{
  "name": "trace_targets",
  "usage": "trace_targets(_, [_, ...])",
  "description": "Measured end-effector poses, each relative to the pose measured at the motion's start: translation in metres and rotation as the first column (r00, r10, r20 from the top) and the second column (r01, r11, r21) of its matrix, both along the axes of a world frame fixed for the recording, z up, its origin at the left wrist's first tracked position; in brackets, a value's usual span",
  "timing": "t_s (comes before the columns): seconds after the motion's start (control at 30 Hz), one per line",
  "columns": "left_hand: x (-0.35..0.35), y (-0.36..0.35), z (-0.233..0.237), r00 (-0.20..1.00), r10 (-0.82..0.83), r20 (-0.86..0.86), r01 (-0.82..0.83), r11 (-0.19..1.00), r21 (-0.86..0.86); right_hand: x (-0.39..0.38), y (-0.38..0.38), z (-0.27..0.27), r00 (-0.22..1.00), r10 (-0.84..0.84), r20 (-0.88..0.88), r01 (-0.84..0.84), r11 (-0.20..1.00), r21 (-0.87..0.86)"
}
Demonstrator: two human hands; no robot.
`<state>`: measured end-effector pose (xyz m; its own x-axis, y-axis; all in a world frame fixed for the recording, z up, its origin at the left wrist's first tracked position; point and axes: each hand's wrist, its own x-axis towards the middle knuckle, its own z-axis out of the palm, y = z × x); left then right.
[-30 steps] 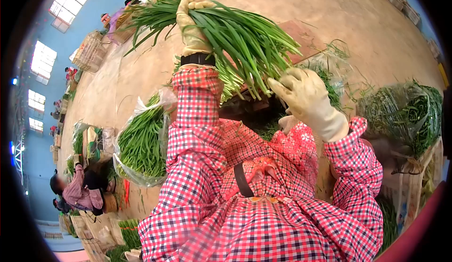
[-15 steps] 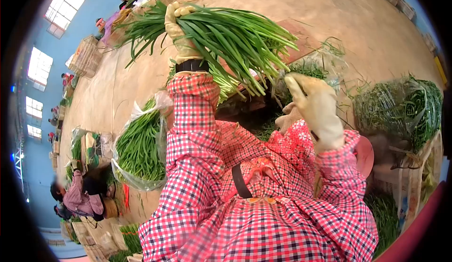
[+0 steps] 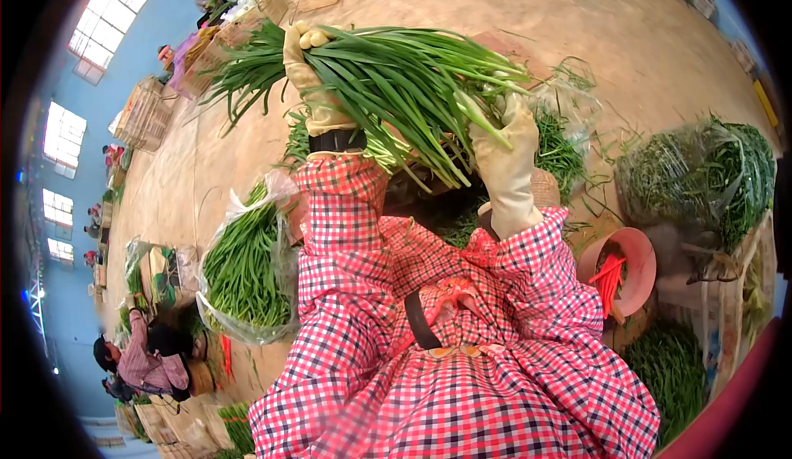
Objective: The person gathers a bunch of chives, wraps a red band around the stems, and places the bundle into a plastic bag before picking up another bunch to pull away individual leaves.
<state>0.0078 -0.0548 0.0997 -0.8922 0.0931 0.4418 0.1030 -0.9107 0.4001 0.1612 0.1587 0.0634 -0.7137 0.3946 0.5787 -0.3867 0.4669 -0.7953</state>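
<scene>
My left hand point(image 3: 312, 71), in a cream glove, is closed around a big bunch of garlic chives point(image 3: 388, 80) held up in front of me. Its dark green leaf tips point left and its pale stem ends point right. At those stem ends, my right hand point(image 3: 507, 150), gloved the same way, has its fingers closed on some stems; its fingertips are partly hidden among them. Beneath the bunch lie more chives point(image 3: 384, 150), partly covered by it. To the left, a clear plastic bag point(image 3: 290, 294) is packed with chives.
At right stand a pink bucket point(image 3: 639, 269) with red ties point(image 3: 609, 277) and a large plastic-wrapped heap of greens point(image 3: 701, 178). Loose greens point(image 3: 561, 150) lie on plastic beyond my right hand. A co-worker point(image 3: 148, 360) sits at lower left. Crates point(image 3: 147, 112) line the blue wall.
My right hand has moved up and left from beside the bunch onto its stem ends, and its fingers have closed there. The pink bucket with red ties has come into fuller view.
</scene>
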Motion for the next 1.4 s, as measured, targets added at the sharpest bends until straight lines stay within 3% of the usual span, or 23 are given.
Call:
trace_targets(0.03, [0.003,0.003,0.002,0.999,0.042,0.012,-0.042,0.999,-0.015,0.0,0.0,0.0,0.995,0.1,-0.01,-0.1,0.976,-0.194])
trace_targets(0.1, [0.008,0.007,0.004,0.991,0.129,0.032,-0.128,0.991,-0.044,-0.001,-0.002,0.001,0.955,0.282,-0.09,-0.284,0.791,-0.542])
trace_targets(0.13, [0.008,0.003,0.003,0.99,-0.141,0.015,0.139,0.987,0.079,0.002,-0.005,0.003,0.941,0.311,-0.134,-0.319,0.682,-0.658])
trace_targets(0.2, [0.018,0.011,0.006,0.994,-0.066,0.081,0.062,0.996,0.059,0.009,-0.001,0.005,0.948,0.316,-0.029,-0.245,0.673,-0.697])
trace_targets(0.27, [0.016,0.012,0.0,0.986,0.021,0.164,-0.03,0.998,0.054,0.013,0.004,0.0,0.944,0.329,0.032,-0.209,0.667,-0.716])
trace_targets(0.37, [0.038,0.02,0.018,0.992,-0.009,0.125,0.013,1.0,-0.026,0.02,0.004,0.019,0.945,0.292,0.144,-0.115,0.712,-0.693])
trace_targets(0.5, [0.017,0.003,0.002,0.911,-0.411,-0.033,0.412,0.91,0.049,0.011,0.001,0.002,0.958,0.262,0.119,-0.114,0.725,-0.679])
trace_targets(0.53, [0.017,0.003,0.0,0.935,-0.355,0.01,0.353,0.93,0.105,0.013,0.001,0.005,0.958,0.259,0.12,-0.103,0.705,-0.702])
trace_targets(0.63, [0.018,0.007,-0.007,0.997,0.063,0.04,-0.061,0.997,-0.052,0.014,0.002,0.004,0.961,0.262,0.09,-0.105,0.647,-0.755])
trace_targets(0.67, [0.018,0.008,-0.008,0.996,-0.085,0.006,0.084,0.994,0.067,0.013,0.002,0.003,0.961,0.265,0.075,-0.113,0.629,-0.769])
trace_targets(0.73, [0.018,0.008,-0.01,0.968,0.244,-0.062,-0.252,0.946,-0.202,0.014,0.001,0.002,0.96,0.28,0.016,-0.152,0.567,-0.81])
trace_targets(0.8, [0.018,0.008,-0.012,0.943,0.328,-0.061,-0.332,0.906,-0.261,0.016,0.001,0.002,0.952,0.297,-0.073,-0.214,0.477,-0.852])
trace_targets(0.87, [0.018,0.01,-0.012,0.981,0.184,0.061,-0.175,0.977,-0.124,0.009,0.004,-0.006,0.96,0.265,-0.094,-0.209,0.446,-0.87])
trace_targets(0.97, [0.016,0.003,-0.018,0.991,0.113,0.072,-0.105,0.988,-0.11,0.008,0.013,-0.011,0.958,0.282,-0.055,-0.178,0.432,-0.884])
trace_targets(1.1, [0.019,-0.001,-0.017,0.985,-0.165,0.053,0.167,0.985,-0.042,0.006,0.023,-0.019,0.94,0.341,0.008,-0.156,0.45,-0.879])
trace_targets(1.13, [0.021,0.001,-0.017,0.986,-0.126,0.107,0.124,0.992,0.023,0.003,0.028,-0.022,0.933,0.358,0.021,-0.152,0.447,-0.881])
trace_targets(1.17, [0.02,0.001,-0.018,0.994,-0.041,0.103,0.045,0.998,-0.036,0.001,0.029,-0.024,0.927,0.374,0.032,-0.149,0.444,-0.884])
trace_targets(1.23, [0.02,0.003,-0.016,0.989,0.123,0.077,-0.111,0.982,-0.152,0.003,0.027,-0.014,0.951,0.292,0.097,-0.103,0.598,-0.795])
trace_targets(1.3, [0.023,0.005,-0.015,0.991,0.041,0.125,-0.027,0.993,-0.116,0.009,0.029,0.0,0.957,0.259,0.13,-0.096,0.706,-0.701])
trace_targets(1.4, [0.02,0.002,-0.025,0.995,-0.005,0.103,0.025,0.981,-0.193,0.009,0.032,0.008,0.938,0.343,0.04,-0.196,0.624,-0.756])
